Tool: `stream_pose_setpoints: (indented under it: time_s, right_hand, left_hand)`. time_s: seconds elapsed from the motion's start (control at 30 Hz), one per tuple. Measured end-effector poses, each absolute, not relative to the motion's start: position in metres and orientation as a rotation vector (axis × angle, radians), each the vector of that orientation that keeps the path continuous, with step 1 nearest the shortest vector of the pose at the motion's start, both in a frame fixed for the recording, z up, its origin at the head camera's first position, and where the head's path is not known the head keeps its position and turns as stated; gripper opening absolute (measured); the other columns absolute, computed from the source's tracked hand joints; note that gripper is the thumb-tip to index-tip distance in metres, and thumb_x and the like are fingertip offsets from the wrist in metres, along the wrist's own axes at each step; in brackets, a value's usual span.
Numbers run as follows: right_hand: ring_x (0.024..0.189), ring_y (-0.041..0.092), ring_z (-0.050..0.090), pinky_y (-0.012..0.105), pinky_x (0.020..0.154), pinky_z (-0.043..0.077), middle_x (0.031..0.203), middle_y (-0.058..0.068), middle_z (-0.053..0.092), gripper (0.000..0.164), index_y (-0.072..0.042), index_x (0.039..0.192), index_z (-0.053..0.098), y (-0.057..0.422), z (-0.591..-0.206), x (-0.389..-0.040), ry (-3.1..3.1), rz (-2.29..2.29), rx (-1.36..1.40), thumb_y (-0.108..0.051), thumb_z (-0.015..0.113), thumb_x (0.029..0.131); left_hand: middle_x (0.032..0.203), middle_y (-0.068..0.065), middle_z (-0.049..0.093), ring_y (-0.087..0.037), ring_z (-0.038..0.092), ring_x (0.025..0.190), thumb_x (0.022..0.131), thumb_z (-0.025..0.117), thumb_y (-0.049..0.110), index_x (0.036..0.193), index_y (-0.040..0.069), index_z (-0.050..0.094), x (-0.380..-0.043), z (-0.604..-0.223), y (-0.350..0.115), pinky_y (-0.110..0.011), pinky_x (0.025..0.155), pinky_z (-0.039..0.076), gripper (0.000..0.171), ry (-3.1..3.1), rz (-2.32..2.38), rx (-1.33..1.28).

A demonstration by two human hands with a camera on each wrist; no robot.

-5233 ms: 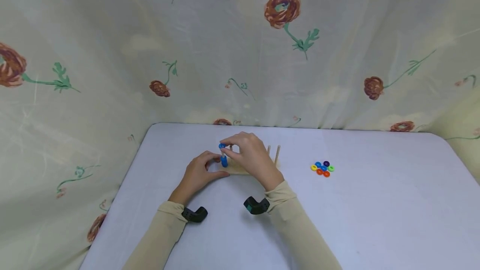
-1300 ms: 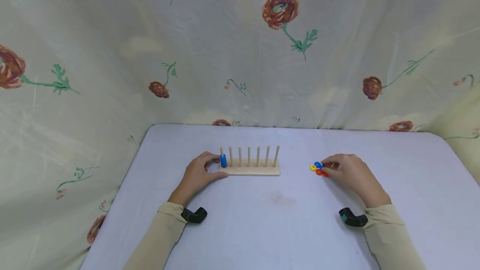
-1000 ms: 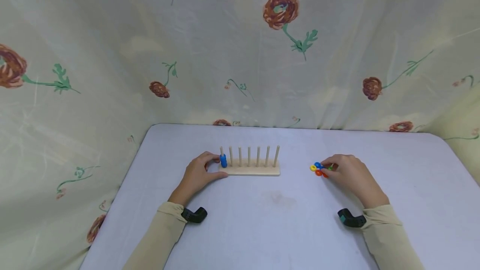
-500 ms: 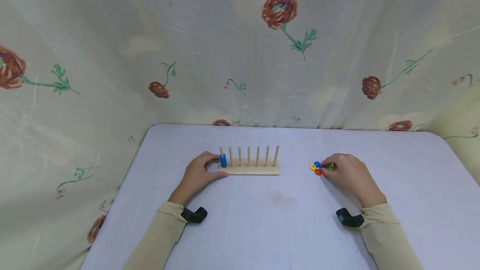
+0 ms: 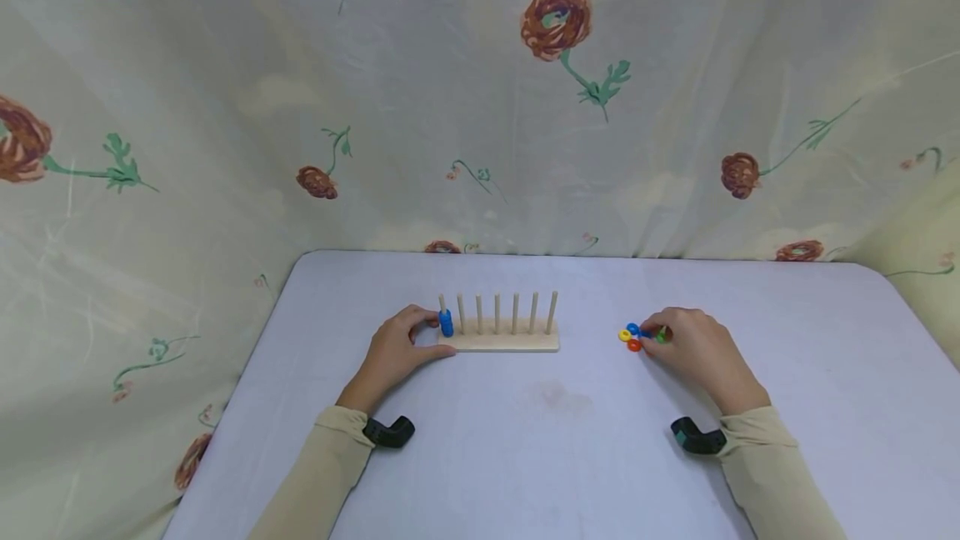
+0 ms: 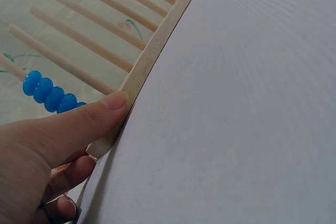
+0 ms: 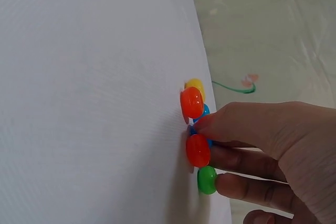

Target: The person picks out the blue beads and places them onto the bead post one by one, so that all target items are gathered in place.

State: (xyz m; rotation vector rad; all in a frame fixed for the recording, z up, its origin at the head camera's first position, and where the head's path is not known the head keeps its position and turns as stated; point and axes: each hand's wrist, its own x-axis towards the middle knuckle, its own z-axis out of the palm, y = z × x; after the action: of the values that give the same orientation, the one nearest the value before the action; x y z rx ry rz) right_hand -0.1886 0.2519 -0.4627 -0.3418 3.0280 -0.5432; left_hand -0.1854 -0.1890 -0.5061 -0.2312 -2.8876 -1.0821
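A pale wooden peg rack (image 5: 498,342) with a row of upright pegs stands on the table. Blue ring beads (image 5: 446,323) are stacked on its leftmost peg. My left hand (image 5: 401,344) grips the rack's left end, the thumb (image 6: 113,100) on the front edge and other fingers round behind. To the right, my right hand (image 5: 697,352) is down at a small cluster of loose beads, its thumb and finger pinching a blue bead (image 7: 193,129). Around them lie a yellow bead (image 5: 625,335), another blue bead (image 5: 632,328), orange-red beads (image 7: 192,102) and a green bead (image 7: 207,180).
A white cloth covers the table (image 5: 555,457), with a faint stain in front of the rack. A flowered curtain (image 5: 420,90) hangs behind and at the left. Each wrist wears a black camera (image 5: 390,432).
Since the oldest frame, a blue bead has gone onto the leftmost peg and my right hand has moved to the loose beads. Lately it edges slightly left. The left hand stays put.
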Motion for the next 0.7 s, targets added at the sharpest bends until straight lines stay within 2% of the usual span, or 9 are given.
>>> stream_pose_setpoints:
  time_s: [0.2, 0.43, 0.7]
  right_hand:
    - [0.076, 0.019, 0.058, 0.036, 0.069, 0.050, 0.095, 0.009, 0.074, 0.022, -0.004, 0.105, 0.080, 0.2514, -0.4618, -0.1883, 3.034, -0.541, -0.347, -0.019, 0.080, 0.089]
    - [0.072, 0.018, 0.054, 0.030, 0.062, 0.041, 0.083, 0.004, 0.069, 0.018, -0.008, 0.101, 0.079, 0.2512, -0.4593, -0.1864, 3.129, -0.590, -0.392, -0.021, 0.080, 0.089]
    - [0.068, 0.016, 0.049, 0.027, 0.057, 0.036, 0.081, 0.002, 0.066, 0.021, -0.011, 0.107, 0.078, 0.2516, -0.4606, -0.1848, 3.236, -0.625, -0.494, -0.020, 0.080, 0.089]
  left_hand:
    - [0.104, 0.002, 0.067, -0.013, 0.046, 0.076, 0.075, 0.092, 0.043, 0.122, 0.015, 0.074, -0.1852, -0.5056, -0.1887, -0.024, 0.065, 0.037, 0.057, -2.883, -1.096, -0.234]
    - [0.106, 0.003, 0.068, -0.012, 0.047, 0.076, 0.076, 0.092, 0.042, 0.122, 0.015, 0.074, -0.1851, -0.5058, -0.1888, -0.024, 0.065, 0.037, 0.057, -2.881, -1.096, -0.235]
    - [0.106, 0.002, 0.068, -0.012, 0.047, 0.076, 0.075, 0.092, 0.041, 0.121, 0.015, 0.074, -0.1847, -0.5056, -0.1886, -0.024, 0.065, 0.037, 0.056, -2.869, -1.095, -0.244]
